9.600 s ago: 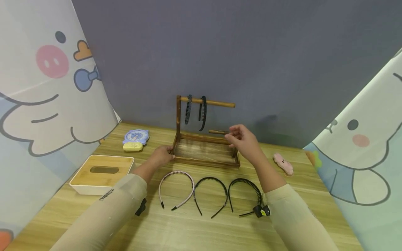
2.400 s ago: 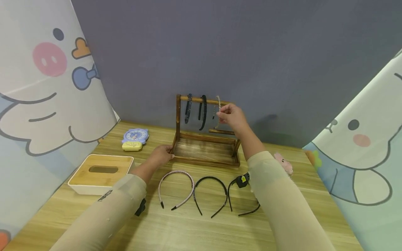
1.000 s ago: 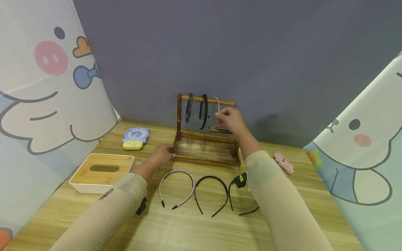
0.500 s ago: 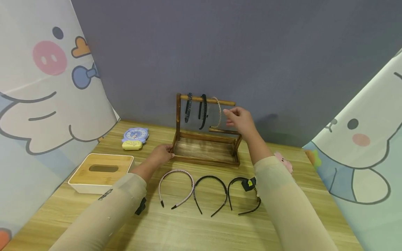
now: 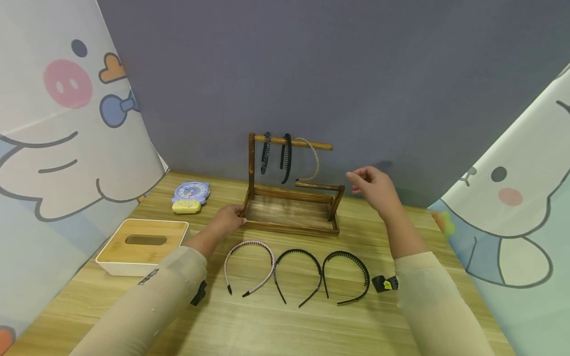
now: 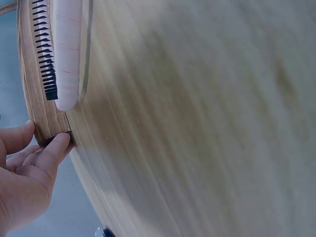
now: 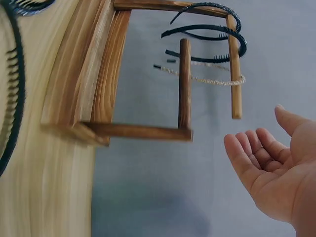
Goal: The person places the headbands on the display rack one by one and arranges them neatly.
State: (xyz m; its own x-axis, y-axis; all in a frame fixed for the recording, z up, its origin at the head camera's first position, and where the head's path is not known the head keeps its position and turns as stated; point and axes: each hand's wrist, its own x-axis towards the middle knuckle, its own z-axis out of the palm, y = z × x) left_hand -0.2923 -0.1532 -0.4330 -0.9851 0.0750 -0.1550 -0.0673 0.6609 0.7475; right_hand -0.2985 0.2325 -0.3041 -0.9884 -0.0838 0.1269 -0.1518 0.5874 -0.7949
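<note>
My left hand (image 5: pixel 229 220) grips the left end of a brown wooden rack (image 5: pixel 289 228); in the left wrist view, thumb and fingers (image 6: pixel 58 148) pinch its corner. On the rack's upper bar hang a dark glittery headband (image 5: pixel 265 153), a black toothed headband (image 5: pixel 287 158) and a pale beaded headband (image 5: pixel 316 160), whose lower end comes near the shorter lower bar (image 5: pixel 318 186). My right hand (image 5: pixel 374 188) is in the air right of the rack, holding nothing. In the right wrist view, its fingers (image 7: pixel 242 153) are loosely bent, past the upper bar's free end.
On the table in front of the rack lie a pink headband (image 5: pixel 271 257) and two black headbands (image 5: pixel 297 251) (image 5: pixel 354 257) in a row. At left are a wood-topped tissue box (image 5: pixel 156 225), a blue clock-like item (image 5: pixel 191 190) and a yellow case (image 5: pixel 186 206). A grey wall stands behind.
The beaded headband came onto the upper bar in my right hand, which then let go and drew away to the right. The headband turned slightly. My left hand stays on the rack.
</note>
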